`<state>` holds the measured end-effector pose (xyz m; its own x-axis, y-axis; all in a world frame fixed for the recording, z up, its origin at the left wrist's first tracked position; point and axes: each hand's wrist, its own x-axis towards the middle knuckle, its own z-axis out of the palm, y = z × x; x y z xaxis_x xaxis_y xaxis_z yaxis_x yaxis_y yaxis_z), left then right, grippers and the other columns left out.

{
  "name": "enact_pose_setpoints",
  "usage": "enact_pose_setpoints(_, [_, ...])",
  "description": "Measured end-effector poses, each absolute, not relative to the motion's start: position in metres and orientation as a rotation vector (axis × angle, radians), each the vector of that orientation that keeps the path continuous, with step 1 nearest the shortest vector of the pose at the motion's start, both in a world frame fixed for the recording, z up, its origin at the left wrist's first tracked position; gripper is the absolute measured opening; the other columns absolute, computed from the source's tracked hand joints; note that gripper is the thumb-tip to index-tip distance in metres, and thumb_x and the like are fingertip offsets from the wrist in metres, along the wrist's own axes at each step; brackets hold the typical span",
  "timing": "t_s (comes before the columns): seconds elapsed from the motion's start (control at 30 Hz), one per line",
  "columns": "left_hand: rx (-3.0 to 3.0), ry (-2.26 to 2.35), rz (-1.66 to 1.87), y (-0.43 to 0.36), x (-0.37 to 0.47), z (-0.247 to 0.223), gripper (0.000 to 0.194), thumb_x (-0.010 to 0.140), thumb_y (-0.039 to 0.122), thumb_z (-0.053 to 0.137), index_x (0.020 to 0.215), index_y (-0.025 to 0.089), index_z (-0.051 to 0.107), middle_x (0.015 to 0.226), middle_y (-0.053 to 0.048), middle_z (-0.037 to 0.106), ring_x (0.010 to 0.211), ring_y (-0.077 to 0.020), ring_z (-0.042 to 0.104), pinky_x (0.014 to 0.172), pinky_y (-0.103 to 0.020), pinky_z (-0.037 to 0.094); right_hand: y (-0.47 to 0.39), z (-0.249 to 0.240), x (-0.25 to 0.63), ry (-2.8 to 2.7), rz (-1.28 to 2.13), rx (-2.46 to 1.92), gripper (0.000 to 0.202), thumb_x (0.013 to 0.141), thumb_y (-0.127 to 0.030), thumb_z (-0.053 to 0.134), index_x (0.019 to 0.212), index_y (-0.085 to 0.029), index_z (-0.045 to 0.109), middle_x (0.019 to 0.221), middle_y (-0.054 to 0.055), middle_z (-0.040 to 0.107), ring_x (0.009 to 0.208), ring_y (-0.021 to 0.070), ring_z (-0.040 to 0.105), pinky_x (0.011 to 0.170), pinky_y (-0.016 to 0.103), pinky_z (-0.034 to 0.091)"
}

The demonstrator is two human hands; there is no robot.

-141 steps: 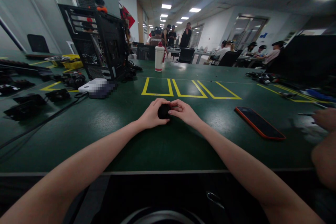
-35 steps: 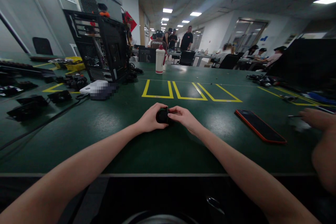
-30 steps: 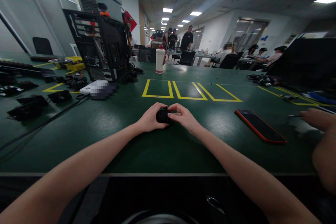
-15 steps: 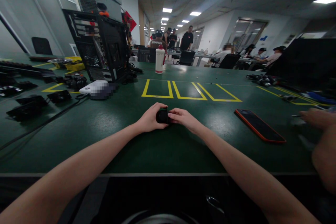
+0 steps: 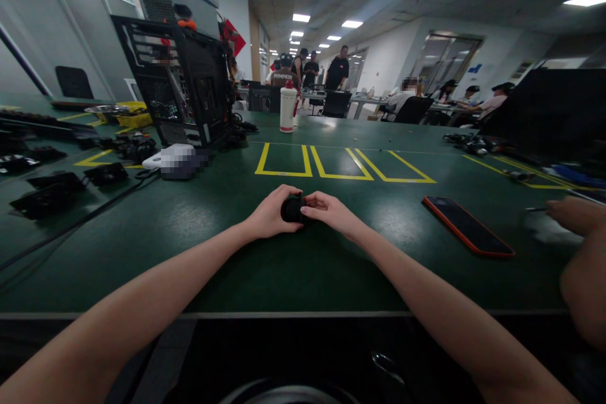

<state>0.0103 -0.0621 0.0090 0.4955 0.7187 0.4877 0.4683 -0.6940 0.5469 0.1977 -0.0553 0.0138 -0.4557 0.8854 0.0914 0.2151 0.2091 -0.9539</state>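
A small black rounded part (image 5: 292, 209) is held between my two hands over the green table (image 5: 227, 271); its exact kind cannot be made out. My left hand (image 5: 271, 213) wraps it from the left, thumb below and fingers above. From the right, my right hand (image 5: 326, 210) pinches its near right side with thumb and fingertips. Both forearms reach in from the bottom corners. The underside of the part and some fingertips are hidden.
Yellow tape outlines (image 5: 284, 173) lie beyond my hands, with a white bottle (image 5: 286, 110) behind. An orange-edged phone (image 5: 466, 227) lies right, near another person's hand (image 5: 575, 214). An open computer case (image 5: 189, 88), a white object (image 5: 173, 158) and a cable (image 5: 85, 221) are left.
My right fingers and thumb have shifted slightly over the black part, while my left hand keeps its grip. The other person's hand at the right has moved a little.
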Motion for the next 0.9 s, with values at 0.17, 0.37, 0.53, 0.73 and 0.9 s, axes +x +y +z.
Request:
enact_pose_setpoints(0.17, [2.419, 0.968, 1.02, -0.0629, 0.0108, 0.0094, 0.06, 0.059, 0.023, 0.069, 0.112, 0.02, 0.042, 0.111, -0.007, 0.048, 0.101, -0.0244, 0.049, 0.084, -0.038, 0.043, -0.0541, 0.012, 0.1933, -1.669, 1.367, -1.117, 0.026, 0.071, -0.039, 0.059, 0.084, -0.017, 0.057, 0.087, 0.005, 0.058, 0.082, 0.0159, 0.055, 0.077, 0.032, 0.046])
enact_pose_setpoints(0.37, [2.416, 0.955, 1.02, -0.0632, 0.0114, 0.0103, 0.059, 0.059, 0.024, 0.069, 0.112, 0.021, 0.042, 0.109, -0.007, 0.048, 0.102, -0.0243, 0.049, 0.084, -0.038, 0.043, -0.056, 0.0146, 0.191, -1.782, 1.104, -0.962, 0.02, 0.072, -0.033, 0.059, 0.086, -0.021, 0.052, 0.087, 0.0, 0.055, 0.079, 0.0139, 0.055, 0.074, 0.03, 0.045])
enact_pose_setpoints(0.53, [2.441, 0.948, 1.03, -0.0629, 0.0106, 0.01, 0.059, 0.06, 0.024, 0.069, 0.111, 0.02, 0.041, 0.109, -0.007, 0.048, 0.102, -0.0237, 0.048, 0.086, -0.038, 0.042, -0.0575, 0.015, 0.1958, -1.901, 1.036, -0.952, 0.019, 0.074, -0.034, 0.056, 0.086, -0.02, 0.052, 0.085, 0.001, 0.056, 0.082, 0.0147, 0.056, 0.078, 0.033, 0.044])
enact_pose_setpoints(0.73, [2.472, 0.92, 1.022, -0.0639, 0.0098, 0.0103, 0.058, 0.06, 0.024, 0.068, 0.112, 0.02, 0.041, 0.109, -0.007, 0.047, 0.103, -0.0235, 0.047, 0.087, -0.038, 0.042, -0.0564, 0.0142, 0.1996, -1.919, 1.242, -1.035, 0.034, 0.064, -0.035, 0.068, 0.088, -0.017, 0.052, 0.084, 0.002, 0.059, 0.078, 0.0148, 0.057, 0.074, 0.031, 0.046])
enact_pose_setpoints(0.9, [2.476, 0.903, 1.042, -0.0635, 0.01, 0.0094, 0.06, 0.06, 0.024, 0.069, 0.113, 0.021, 0.04, 0.11, -0.007, 0.047, 0.104, -0.0235, 0.048, 0.088, -0.039, 0.041, -0.053, 0.0148, 0.1992, -1.948, 1.232, -1.203, 0.036, 0.073, -0.05, 0.053, 0.075, -0.015, 0.057, 0.073, 0.003, 0.056, 0.065, 0.0138, 0.054, 0.064, 0.03, 0.046])
